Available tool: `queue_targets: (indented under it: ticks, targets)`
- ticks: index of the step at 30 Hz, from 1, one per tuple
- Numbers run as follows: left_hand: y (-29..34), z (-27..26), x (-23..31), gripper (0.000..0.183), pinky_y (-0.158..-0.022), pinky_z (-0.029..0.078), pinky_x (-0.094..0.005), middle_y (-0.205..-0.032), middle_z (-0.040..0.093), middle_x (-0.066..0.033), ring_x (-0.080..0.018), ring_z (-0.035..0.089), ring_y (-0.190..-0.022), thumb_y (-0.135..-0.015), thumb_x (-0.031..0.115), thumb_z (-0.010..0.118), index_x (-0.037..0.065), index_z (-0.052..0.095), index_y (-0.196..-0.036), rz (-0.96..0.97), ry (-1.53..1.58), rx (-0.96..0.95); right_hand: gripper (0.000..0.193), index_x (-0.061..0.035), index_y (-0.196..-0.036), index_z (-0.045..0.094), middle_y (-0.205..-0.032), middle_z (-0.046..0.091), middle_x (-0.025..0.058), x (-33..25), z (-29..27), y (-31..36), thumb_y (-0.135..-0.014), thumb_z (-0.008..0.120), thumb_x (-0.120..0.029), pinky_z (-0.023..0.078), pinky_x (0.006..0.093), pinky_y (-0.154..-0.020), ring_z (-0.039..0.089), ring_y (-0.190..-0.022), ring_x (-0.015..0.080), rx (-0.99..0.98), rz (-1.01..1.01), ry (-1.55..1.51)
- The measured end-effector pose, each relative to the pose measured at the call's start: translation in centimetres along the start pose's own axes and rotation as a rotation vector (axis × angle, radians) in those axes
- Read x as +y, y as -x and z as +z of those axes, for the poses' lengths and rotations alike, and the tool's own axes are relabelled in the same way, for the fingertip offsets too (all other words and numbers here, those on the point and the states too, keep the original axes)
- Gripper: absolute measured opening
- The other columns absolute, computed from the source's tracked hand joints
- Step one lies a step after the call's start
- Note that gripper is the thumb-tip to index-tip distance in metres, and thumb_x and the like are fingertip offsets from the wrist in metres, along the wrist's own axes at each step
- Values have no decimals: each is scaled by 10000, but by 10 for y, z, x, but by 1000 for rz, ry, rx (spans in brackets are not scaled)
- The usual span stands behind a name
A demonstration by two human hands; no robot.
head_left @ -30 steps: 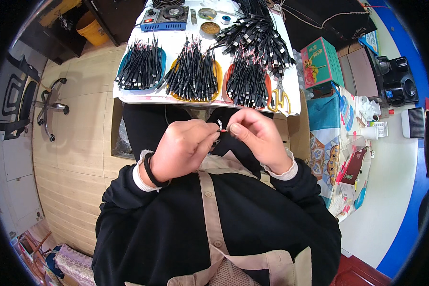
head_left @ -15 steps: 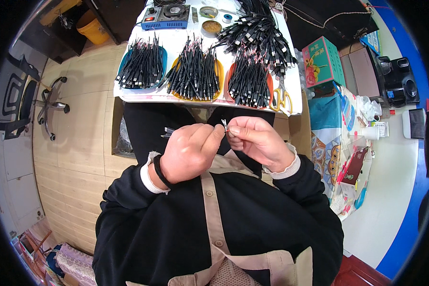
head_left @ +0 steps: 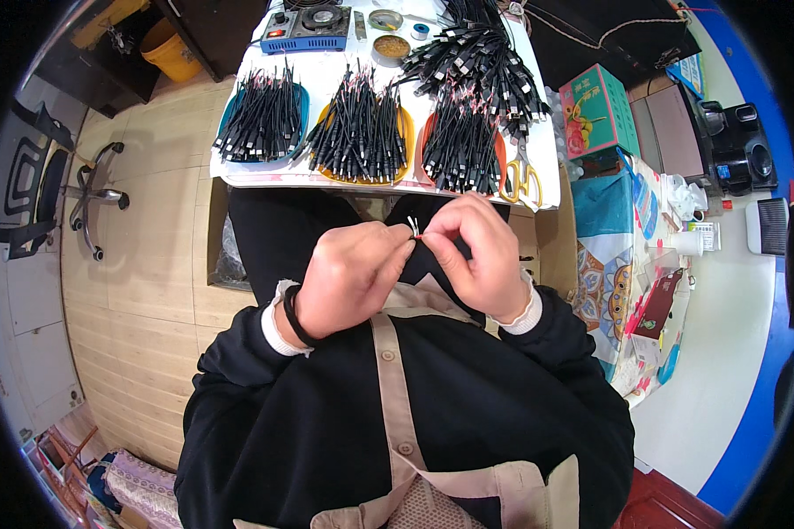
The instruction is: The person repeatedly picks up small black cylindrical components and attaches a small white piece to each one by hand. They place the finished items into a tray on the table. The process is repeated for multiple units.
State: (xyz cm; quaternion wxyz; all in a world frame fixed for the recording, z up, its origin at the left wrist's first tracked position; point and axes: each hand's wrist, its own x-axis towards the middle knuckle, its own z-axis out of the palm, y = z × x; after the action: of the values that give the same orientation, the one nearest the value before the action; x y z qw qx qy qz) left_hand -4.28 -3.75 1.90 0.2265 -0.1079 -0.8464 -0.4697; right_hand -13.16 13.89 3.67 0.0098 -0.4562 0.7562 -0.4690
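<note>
Over my lap, just in front of the table edge, my left hand (head_left: pixel 355 271) is closed on a thin cable. Its stripped wire ends (head_left: pixel 415 227), white and red, stick out past the fingertips. My right hand (head_left: pixel 478 253) pinches the red wire between thumb and forefinger, close against the left fingertips. Most of the cable is hidden inside the left hand. Beyond my hands, short black cables lie bunched in a blue tray (head_left: pixel 303 132), a yellow tray (head_left: pixel 406 141) and an orange tray (head_left: pixel 502 164).
Yellow-handled scissors (head_left: pixel 525 181) lie at the table's right front corner. Behind the trays are a large heap of black cables (head_left: pixel 476 66), a round tin (head_left: pixel 390 49), a solder spool (head_left: pixel 420 32) and a blue burner-like device (head_left: pixel 305 31). A green box (head_left: pixel 602 115) stands at right.
My right hand has turned, its knuckles rising toward the table, while its pinch stays at the red wire. The left hand has shifted slightly, and dark cable ends beside it no longer show.
</note>
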Motion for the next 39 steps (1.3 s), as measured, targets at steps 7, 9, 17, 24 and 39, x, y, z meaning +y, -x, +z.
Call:
queue_targets:
  ticks: [7, 9, 17, 24, 39]
  targets:
    - [5, -13, -10, 98, -541, 446, -264, -770, 672, -64, -121, 577, -597, -908, 47, 648, -40, 677, -945, -380, 798, -246, 156, 4, -1022, 596, -994, 614, 43, -1, -17, 3, -915, 657, -90, 447, 230, -720, 554, -835, 91, -268, 366, -598]
    - [4, -16, -18, 130, -544, 398, -204, -798, 672, -30, -47, 506, -606, -944, 80, 625, -30, 695, -955, -517, 999, -364, 206, 4, -1036, 604, -1037, 631, 66, -2, -19, 0, -869, 701, -68, 449, 229, -714, 576, -837, 117, -281, 149, -316]
    - [7, 0, -29, 160, -556, 364, -213, -741, 605, -11, -54, 466, -608, -939, 94, 634, -53, 660, -995, -550, 1313, -337, 182, -16, -908, 593, -837, 635, 80, -4, -9, -2, -791, 732, 5, 495, 302, -661, 611, -749, 229, -171, -107, -62]
    - [10, 1, -32, 159, -545, 346, -213, -780, 629, -68, -73, 463, -604, -905, 47, 644, -78, 649, -1002, -530, 1461, -211, 171, -17, -874, 551, -844, 588, 102, 15, -26, -10, -768, 685, -5, 489, 375, -694, 579, -772, 292, -4, -255, 332]
    - [3, 1, -35, 160, -537, 378, -221, -760, 637, -64, -76, 484, -596, -887, 57, 671, -79, 674, -969, -504, 1564, -282, 200, -15, -914, 633, -836, 618, 94, 0, -6, -15, -763, 762, -37, 482, 322, -639, 600, -727, 238, -54, -295, -114]
